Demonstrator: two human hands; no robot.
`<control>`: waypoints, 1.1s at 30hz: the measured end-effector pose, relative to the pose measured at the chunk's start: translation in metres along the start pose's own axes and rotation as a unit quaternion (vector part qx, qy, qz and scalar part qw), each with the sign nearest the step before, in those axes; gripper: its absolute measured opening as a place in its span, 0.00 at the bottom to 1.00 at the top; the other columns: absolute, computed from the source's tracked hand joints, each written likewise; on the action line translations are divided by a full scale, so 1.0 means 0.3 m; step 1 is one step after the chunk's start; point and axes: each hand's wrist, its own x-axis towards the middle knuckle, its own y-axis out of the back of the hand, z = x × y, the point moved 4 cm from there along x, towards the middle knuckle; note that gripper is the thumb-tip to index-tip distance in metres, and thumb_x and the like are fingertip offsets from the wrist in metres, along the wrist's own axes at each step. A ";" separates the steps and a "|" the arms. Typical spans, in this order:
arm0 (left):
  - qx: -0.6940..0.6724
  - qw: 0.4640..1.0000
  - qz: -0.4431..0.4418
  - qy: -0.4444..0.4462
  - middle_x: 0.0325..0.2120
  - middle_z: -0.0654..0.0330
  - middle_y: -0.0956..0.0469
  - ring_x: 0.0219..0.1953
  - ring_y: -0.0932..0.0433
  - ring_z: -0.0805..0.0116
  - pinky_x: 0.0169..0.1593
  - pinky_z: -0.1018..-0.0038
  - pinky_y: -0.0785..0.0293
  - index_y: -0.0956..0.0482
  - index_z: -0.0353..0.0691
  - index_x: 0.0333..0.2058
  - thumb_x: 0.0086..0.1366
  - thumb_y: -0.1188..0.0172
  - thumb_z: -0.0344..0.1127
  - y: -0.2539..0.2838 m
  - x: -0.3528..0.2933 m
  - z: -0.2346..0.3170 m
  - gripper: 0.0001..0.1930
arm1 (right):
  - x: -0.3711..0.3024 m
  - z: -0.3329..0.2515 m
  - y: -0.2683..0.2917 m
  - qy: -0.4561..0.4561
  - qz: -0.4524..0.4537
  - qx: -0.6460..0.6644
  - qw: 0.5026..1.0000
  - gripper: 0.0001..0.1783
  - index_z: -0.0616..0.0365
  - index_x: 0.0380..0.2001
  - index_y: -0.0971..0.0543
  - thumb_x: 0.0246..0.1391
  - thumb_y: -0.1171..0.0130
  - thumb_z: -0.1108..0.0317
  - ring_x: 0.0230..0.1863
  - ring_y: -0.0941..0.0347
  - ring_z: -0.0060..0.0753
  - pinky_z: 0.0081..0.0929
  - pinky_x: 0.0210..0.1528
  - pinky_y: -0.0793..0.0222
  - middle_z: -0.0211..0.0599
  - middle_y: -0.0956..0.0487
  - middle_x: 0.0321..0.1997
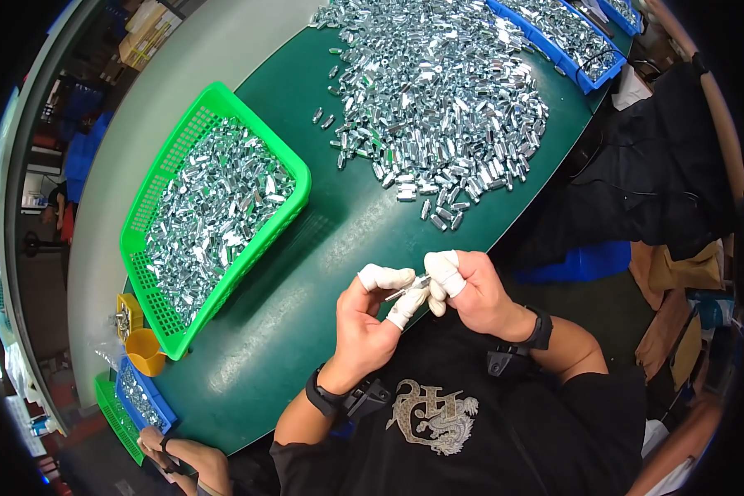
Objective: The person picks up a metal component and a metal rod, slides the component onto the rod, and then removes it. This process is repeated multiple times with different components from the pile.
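My left hand and my right hand meet above the near edge of the green table. White finger covers sit on several fingertips of both. Between the fingertips is a small silvery metal part, pinched from both sides. A thin end of it points toward my left hand; the fingers partly hide its shape. Beyond my hands lies a large heap of shiny hexagonal metal pieces. To the left, a green plastic basket holds many similar pieces.
A blue tray of metal pieces stands at the far right. At the lower left are a yellow cup, a small yellow bin and a blue tray. Another person's hand is beside that tray.
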 end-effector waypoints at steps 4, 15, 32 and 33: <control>0.068 0.997 0.021 -0.023 0.32 0.60 0.25 0.32 0.25 0.74 0.39 0.77 0.29 0.29 0.33 0.34 0.56 0.43 0.24 0.000 0.018 0.043 0.07 | 0.011 -0.029 0.015 0.068 -0.015 -0.041 0.997 0.18 0.64 0.18 0.30 0.60 0.57 0.66 0.16 0.37 0.15 0.18 0.19 0.42 0.28 0.31 0.14; 0.338 0.930 -0.007 -0.141 0.25 0.58 0.25 0.25 0.29 0.68 0.28 0.76 0.33 0.26 0.37 0.30 0.52 0.41 0.23 -0.018 0.045 0.086 0.05 | 0.013 -0.008 0.025 0.021 0.001 -0.002 1.000 0.20 0.59 0.15 0.33 0.60 0.58 0.64 0.13 0.39 0.16 0.15 0.17 0.46 0.29 0.31 0.13; 0.536 0.807 0.063 -0.242 0.31 0.58 0.26 0.28 0.27 0.60 0.31 0.70 0.31 0.26 0.38 0.35 0.50 0.39 0.28 0.092 0.177 0.131 0.12 | 0.027 -0.012 0.213 0.038 0.172 0.083 0.981 0.23 0.53 0.11 0.39 0.61 0.61 0.59 0.10 0.47 0.15 0.13 0.14 0.52 0.32 0.35 0.09; 0.534 0.820 0.042 -0.201 0.30 0.58 0.26 0.29 0.28 0.60 0.32 0.69 0.31 0.26 0.38 0.34 0.49 0.38 0.28 0.072 0.202 0.071 0.12 | 0.018 -0.014 0.219 0.038 0.179 0.078 0.980 0.23 0.53 0.11 0.39 0.61 0.61 0.59 0.10 0.47 0.15 0.13 0.14 0.52 0.32 0.35 0.09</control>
